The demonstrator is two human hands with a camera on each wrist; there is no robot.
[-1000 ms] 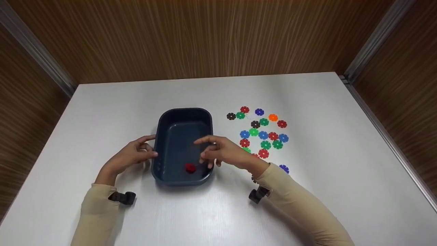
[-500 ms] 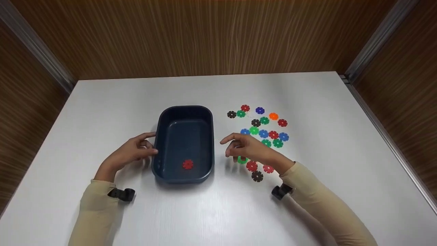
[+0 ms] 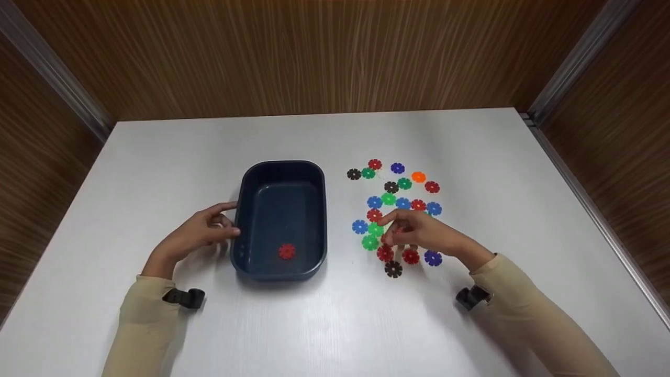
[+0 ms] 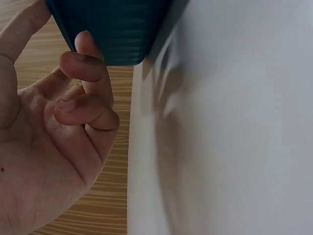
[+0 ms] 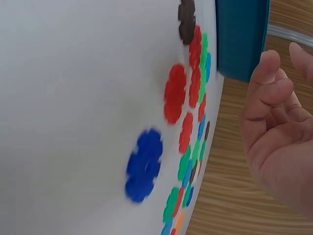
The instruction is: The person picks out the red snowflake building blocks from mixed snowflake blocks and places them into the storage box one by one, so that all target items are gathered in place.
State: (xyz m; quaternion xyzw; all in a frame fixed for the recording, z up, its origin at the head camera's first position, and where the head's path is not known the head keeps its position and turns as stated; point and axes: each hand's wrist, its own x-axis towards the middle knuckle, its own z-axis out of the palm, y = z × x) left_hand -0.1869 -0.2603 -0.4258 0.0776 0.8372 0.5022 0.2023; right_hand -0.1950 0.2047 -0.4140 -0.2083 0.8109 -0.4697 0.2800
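Note:
A dark blue rectangular bin [image 3: 279,274] stands left of centre in the head view, with a red flower-shaped disc [image 3: 286,251] on its floor. My left hand [image 3: 201,232] touches its left side with thumb and index finger; in the left wrist view the other fingers bend loosely beside the bin's wall [image 4: 115,34]. Over the spread of coloured discs, my right hand [image 3: 426,231] hovers with loosely bent fingers and holds nothing. It partly hides some red and green discs. Near it lie a black disc [image 3: 393,269], a blue disc [image 3: 433,258] and a light green disc [image 3: 370,242].
Several more discs lie flat farther back, among them an orange disc [image 3: 418,177] and a dark blue one [image 3: 398,168]. The white table [image 3: 314,335] is bounded by a wood-grain panel [image 3: 314,57] behind and others at the sides.
My right hand has moved right, from above the bin to over the discs. The red disc has come to lie flat on the bin floor. My left hand has stayed at the bin's side.

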